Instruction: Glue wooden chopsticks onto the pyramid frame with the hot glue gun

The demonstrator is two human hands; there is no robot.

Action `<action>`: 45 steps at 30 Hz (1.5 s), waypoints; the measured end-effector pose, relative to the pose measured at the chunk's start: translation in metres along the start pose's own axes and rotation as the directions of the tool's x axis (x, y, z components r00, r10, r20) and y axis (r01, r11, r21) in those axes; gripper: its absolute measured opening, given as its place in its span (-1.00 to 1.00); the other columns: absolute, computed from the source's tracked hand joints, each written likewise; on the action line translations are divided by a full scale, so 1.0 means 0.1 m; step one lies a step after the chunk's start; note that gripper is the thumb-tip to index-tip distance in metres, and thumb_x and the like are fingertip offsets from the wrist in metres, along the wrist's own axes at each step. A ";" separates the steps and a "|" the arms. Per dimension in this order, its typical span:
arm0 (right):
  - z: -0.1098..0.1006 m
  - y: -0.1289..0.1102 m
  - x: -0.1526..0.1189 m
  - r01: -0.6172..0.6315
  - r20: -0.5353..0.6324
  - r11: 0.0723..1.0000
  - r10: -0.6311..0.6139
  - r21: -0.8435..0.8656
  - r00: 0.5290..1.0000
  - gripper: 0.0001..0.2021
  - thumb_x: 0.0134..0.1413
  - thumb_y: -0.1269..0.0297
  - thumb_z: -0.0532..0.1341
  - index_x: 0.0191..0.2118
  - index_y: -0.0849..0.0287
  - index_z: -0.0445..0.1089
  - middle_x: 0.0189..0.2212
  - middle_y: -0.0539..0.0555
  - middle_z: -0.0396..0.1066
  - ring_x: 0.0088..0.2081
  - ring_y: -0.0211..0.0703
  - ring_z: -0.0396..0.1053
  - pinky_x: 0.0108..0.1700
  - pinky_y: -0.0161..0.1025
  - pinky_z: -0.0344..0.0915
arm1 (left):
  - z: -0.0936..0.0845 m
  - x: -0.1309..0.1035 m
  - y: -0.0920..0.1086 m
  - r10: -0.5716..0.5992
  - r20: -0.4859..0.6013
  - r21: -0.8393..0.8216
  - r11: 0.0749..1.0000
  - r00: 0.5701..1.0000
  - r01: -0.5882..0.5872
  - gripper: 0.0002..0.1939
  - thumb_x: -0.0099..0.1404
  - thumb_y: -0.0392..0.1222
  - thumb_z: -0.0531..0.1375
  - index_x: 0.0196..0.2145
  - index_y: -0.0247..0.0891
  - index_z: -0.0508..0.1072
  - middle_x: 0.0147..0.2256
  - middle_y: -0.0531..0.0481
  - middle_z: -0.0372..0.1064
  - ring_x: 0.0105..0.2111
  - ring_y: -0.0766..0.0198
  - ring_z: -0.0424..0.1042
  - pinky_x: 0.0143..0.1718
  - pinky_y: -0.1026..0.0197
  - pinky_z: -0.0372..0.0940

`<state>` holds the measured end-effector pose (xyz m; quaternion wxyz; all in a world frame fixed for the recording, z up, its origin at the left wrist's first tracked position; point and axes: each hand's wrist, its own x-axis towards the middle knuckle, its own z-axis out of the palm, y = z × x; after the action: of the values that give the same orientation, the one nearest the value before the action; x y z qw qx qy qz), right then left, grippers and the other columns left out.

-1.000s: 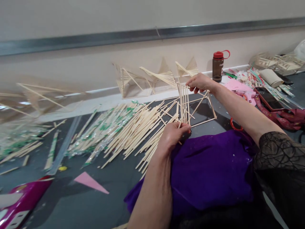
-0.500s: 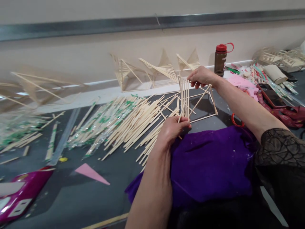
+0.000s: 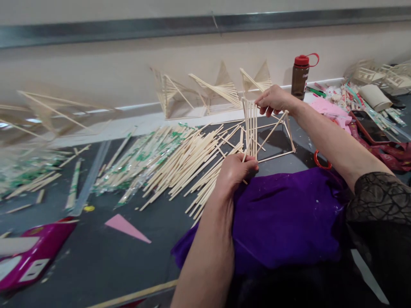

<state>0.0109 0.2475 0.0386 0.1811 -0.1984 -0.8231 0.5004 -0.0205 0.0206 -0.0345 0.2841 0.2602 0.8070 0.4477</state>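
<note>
A frame of thin wooden sticks [image 3: 252, 130] stands between my hands, with several sticks side by side running from near to far. My left hand [image 3: 239, 167] is closed on its near lower end, thumb and fingers pinching the sticks. At the far upper end, my right hand [image 3: 272, 101] has its fingers bent together against the stick tips. An open triangular part of the frame [image 3: 293, 150] reaches to the right, under my right forearm. Purple cloth [image 3: 285, 218] lies just in front of the frame.
Loose sticks [image 3: 183, 164] and plastic-wrapped sticks [image 3: 144, 156] lie left of the frame. Finished-looking stick models [image 3: 221, 92] line the wall. A bottle [image 3: 299, 79], a phone [image 3: 369, 126] and red-handled scissors [image 3: 317, 160] are at right. Pink paper [image 3: 126, 228] lies front left.
The whole view has shifted slightly, so things appear a little further right and higher. Both hands keep nearly the same place on the stick frame.
</note>
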 end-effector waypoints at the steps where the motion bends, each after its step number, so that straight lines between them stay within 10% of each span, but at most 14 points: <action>1: 0.00 0.01 0.01 0.001 0.002 1.000 -0.001 -0.001 1.000 -0.96 0.09 0.53 0.31 -0.35 0.34 0.52 -0.59 0.09 0.47 -0.63 -0.29 0.38 -0.62 -0.39 0.22 | 0.00 0.00 0.00 -0.003 0.000 -0.002 1.000 1.000 0.003 -0.86 -0.11 -0.15 0.26 -0.61 -0.29 0.50 -0.63 -0.03 0.39 -0.65 0.34 0.18 -0.59 0.25 0.01; 35: -0.11 -0.01 -0.03 -0.046 0.008 0.999 0.046 -0.007 0.999 -0.86 0.14 0.59 0.22 -0.24 0.40 0.54 -0.59 0.02 0.42 -0.64 -0.41 0.32 -0.65 -0.44 -0.01 | 0.01 0.05 -0.07 0.117 -0.087 -0.034 0.992 0.989 -0.121 -0.90 -0.07 -0.18 0.27 -0.53 -0.24 0.52 -0.54 -0.06 0.47 -0.50 0.19 0.40 -0.42 0.15 0.23; 45: -0.33 -0.50 -0.28 0.101 -0.123 0.984 -0.082 0.150 0.989 -0.77 0.18 0.55 0.23 -0.50 0.25 0.36 -0.60 -0.02 0.41 -0.63 -0.44 0.31 -0.62 -0.38 -0.07 | -0.04 -0.11 0.14 0.303 -0.122 -0.228 0.918 0.945 -0.324 -0.80 0.13 -0.15 0.27 -0.58 -0.27 0.51 -0.56 0.00 0.41 -0.57 0.37 0.23 -0.49 0.25 0.12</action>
<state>0.0442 0.2370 0.0947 0.2667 -0.1745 -0.7777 0.5419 -0.0132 0.0180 -0.0184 0.2044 0.3302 0.7046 0.5939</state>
